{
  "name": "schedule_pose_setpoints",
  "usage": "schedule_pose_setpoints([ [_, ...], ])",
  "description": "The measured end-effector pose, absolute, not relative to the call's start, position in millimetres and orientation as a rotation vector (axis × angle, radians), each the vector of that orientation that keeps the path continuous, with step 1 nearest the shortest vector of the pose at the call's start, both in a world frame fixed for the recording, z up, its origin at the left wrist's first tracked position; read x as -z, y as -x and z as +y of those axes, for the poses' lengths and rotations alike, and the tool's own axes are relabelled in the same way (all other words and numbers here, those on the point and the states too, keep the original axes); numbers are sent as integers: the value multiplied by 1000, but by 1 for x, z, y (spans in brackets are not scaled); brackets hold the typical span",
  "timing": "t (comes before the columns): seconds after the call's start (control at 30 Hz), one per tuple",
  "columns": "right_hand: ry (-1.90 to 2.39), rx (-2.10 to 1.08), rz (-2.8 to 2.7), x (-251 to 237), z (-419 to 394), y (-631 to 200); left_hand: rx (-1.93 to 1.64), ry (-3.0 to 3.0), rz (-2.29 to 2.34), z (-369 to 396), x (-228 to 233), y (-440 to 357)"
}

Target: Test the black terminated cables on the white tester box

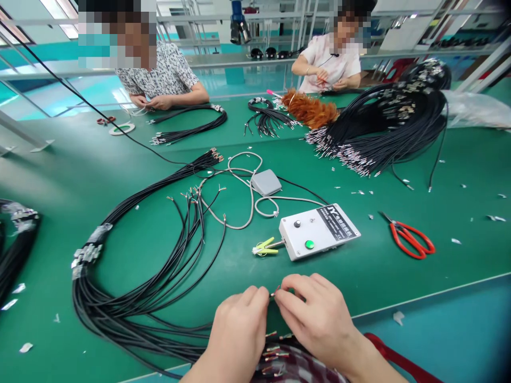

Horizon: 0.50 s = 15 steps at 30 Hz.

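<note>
Nearest to me, at the near edge of the bench (131,229), my left hand (235,332) and right hand (319,319) meet over one thin wire end (275,291). The fingers (288,298) of both hands are pinched together on it, thumb against forefinger, with a short reddish tip showing between them. Just below my wrists lie more stripped ends (273,352), copper-tipped, fanned over a checked cloth.

I judge this wire light and limp: it bends wherever it is not supported, and the bare strands at the tip look easy to splay or break. Hold is best taken on the insulation just behind the tip, not on the strands themselves.

The wire belongs to a black cable bundle (131,298) that loops toward the left edge of the bench, tied with silver tape. Beyond my hands sits a white control box (319,230) with a green button, yellow-green clips (264,246) at its left end, and a grey foot pedal (266,182) wired to it. Red-handled scissors (411,238) lie toward the right edge.

At the far edge two other people sit working on their own cables, beside a large heap of black cables (391,127).
</note>
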State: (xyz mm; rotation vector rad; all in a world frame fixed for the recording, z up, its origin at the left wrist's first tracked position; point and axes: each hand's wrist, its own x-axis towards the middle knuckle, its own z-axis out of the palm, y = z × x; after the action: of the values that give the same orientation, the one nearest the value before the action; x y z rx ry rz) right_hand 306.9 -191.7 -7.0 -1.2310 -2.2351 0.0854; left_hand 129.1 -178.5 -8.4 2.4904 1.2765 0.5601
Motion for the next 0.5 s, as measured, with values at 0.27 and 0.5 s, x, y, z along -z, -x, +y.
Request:
schedule_pose_setpoints([
  [0.27,1559,-1069,-2030,5,-190,-312,-349,-2730,984,-177,12,-122],
  [0.5,1166,-2177,-1326,2,-164,-325,-439,-2073,769,-171,-5,-103],
])
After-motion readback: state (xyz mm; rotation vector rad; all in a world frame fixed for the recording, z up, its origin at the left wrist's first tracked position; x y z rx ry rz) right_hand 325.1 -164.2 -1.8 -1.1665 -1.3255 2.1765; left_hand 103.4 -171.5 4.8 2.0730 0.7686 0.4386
